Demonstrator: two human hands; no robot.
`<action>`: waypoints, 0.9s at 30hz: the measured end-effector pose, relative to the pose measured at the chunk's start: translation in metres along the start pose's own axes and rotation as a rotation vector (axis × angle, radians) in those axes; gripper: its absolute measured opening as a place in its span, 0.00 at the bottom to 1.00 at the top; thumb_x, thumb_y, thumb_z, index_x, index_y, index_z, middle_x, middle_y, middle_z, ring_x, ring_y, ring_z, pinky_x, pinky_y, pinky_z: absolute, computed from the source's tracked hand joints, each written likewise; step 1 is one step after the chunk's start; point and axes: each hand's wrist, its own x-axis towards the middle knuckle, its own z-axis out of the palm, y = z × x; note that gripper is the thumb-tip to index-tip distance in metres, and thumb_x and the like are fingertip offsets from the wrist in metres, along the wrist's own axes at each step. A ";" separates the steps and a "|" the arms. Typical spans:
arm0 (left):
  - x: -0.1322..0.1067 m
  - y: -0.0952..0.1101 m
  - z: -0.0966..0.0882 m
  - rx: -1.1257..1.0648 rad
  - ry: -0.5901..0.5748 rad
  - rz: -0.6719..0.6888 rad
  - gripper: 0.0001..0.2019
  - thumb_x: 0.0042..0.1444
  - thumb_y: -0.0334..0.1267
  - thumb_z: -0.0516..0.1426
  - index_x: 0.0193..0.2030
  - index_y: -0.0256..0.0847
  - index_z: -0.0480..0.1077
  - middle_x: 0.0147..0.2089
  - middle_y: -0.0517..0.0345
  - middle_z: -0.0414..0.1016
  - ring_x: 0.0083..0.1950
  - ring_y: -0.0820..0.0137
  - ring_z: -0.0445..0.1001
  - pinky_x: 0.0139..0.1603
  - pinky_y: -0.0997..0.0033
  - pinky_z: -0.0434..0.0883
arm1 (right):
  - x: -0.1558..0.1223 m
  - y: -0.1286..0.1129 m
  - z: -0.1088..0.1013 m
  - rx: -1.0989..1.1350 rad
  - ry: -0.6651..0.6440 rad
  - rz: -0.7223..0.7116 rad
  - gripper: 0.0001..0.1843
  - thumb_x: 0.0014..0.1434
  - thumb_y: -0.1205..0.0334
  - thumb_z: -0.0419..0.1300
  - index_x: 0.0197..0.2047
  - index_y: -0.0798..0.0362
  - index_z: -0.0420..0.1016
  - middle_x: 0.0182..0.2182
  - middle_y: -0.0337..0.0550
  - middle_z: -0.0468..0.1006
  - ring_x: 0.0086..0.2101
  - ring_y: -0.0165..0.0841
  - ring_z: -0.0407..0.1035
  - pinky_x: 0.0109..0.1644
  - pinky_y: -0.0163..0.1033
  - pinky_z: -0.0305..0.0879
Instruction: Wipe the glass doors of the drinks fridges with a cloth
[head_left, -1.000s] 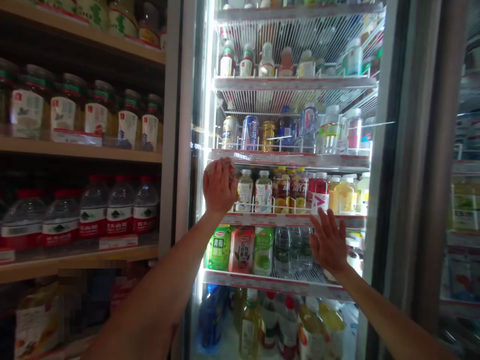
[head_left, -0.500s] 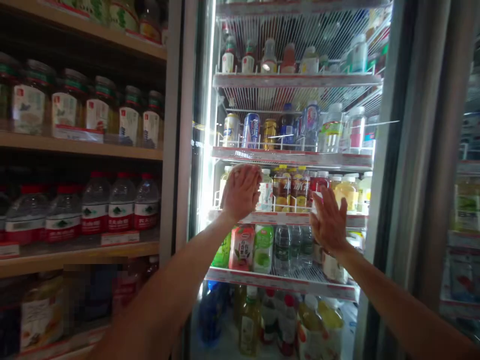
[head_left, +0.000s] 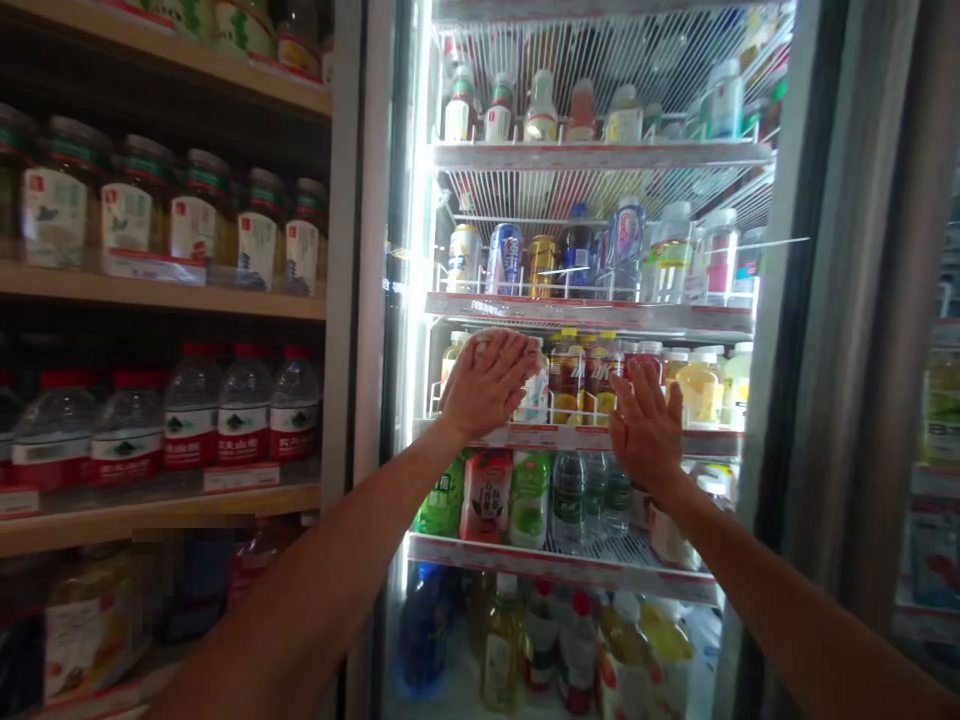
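My left hand (head_left: 491, 385) is raised before a lit drinks cooler, its flat fingers leaning to the right. It hides part of a row of bottles on the middle shelf. My right hand (head_left: 646, 418) is up as well, fingers stretched and slightly spread, just right of the dark tea bottles with yellow caps (head_left: 568, 375). Both hands hold nothing. Thin streaks of reflection hint at a glass door in front of the shelves; whether my palms touch it I cannot tell. Below my left hand stand a red-labelled bottle (head_left: 486, 497) and a green one (head_left: 529, 500).
Cans (head_left: 504, 258) and bottles line the cooler's upper shelves, with more bottles (head_left: 501, 650) at the bottom. Left of the metal frame (head_left: 373, 250), wooden shelves (head_left: 165, 292) hold large bottles, including red-capped water bottles (head_left: 244, 405). A grey metal frame (head_left: 840, 300) borders the right side.
My two hands have come slightly closer together. The left has tipped further to the right, and the right has shifted a little left. Both remain open.
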 end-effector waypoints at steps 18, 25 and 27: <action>0.014 0.012 0.008 0.025 0.275 -0.498 0.25 0.62 0.43 0.43 0.64 0.38 0.55 0.67 0.47 0.55 0.69 0.58 0.47 0.67 0.48 0.46 | -0.001 -0.001 0.001 -0.013 0.012 0.000 0.33 0.61 0.61 0.47 0.68 0.47 0.42 0.66 0.46 0.50 0.65 0.39 0.44 0.66 0.54 0.39; -0.004 0.038 0.012 -0.029 0.033 0.105 0.24 0.61 0.46 0.44 0.64 0.46 0.55 0.66 0.56 0.58 0.69 0.63 0.50 0.68 0.51 0.45 | -0.003 0.001 0.001 0.001 0.015 -0.002 0.32 0.61 0.61 0.48 0.68 0.47 0.44 0.65 0.45 0.52 0.64 0.39 0.45 0.66 0.53 0.39; -0.008 0.025 0.009 0.011 0.142 -0.212 0.24 0.62 0.44 0.44 0.64 0.43 0.56 0.66 0.53 0.58 0.69 0.62 0.50 0.68 0.52 0.45 | -0.003 0.001 0.002 0.005 0.015 0.003 0.33 0.61 0.61 0.48 0.68 0.47 0.44 0.65 0.45 0.53 0.64 0.39 0.45 0.66 0.53 0.39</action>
